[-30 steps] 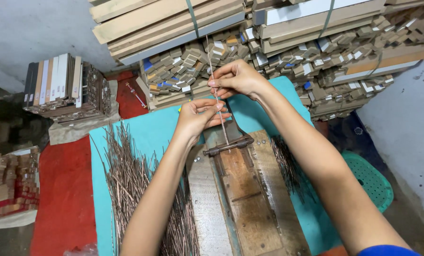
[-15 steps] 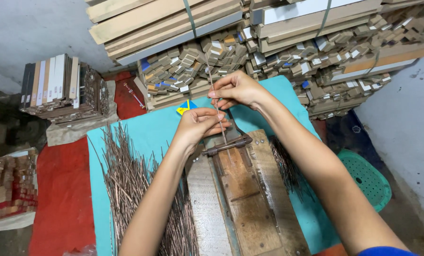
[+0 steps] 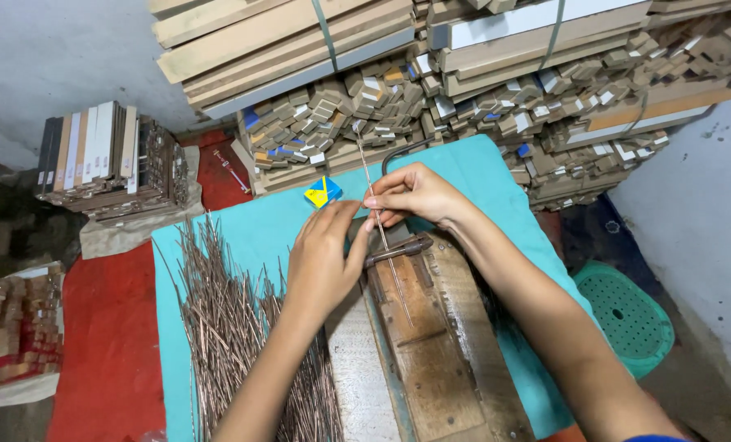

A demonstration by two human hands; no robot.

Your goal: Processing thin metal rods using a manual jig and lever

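Rod was thin bare metal, dull grey, pinched by both hands. Rod pile looked coppery-brown metal, matt, slightly rusty. Block was worn raw wood, rough and stained, with a dark metal bar across it. Cloth was teal fabric, matt, a bit wrinkled. Mat red, matt. Stool was green plastic, perforated. Stacked strips were unfinished wood.

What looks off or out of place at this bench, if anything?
Nothing looks damaged or spilled. The pile of thin metal rods lies loose and fanned out on the teal cloth, not bundled. A small blue and yellow packet sits alone behind the hands. The right hand pinches one rod over the wooden jig.
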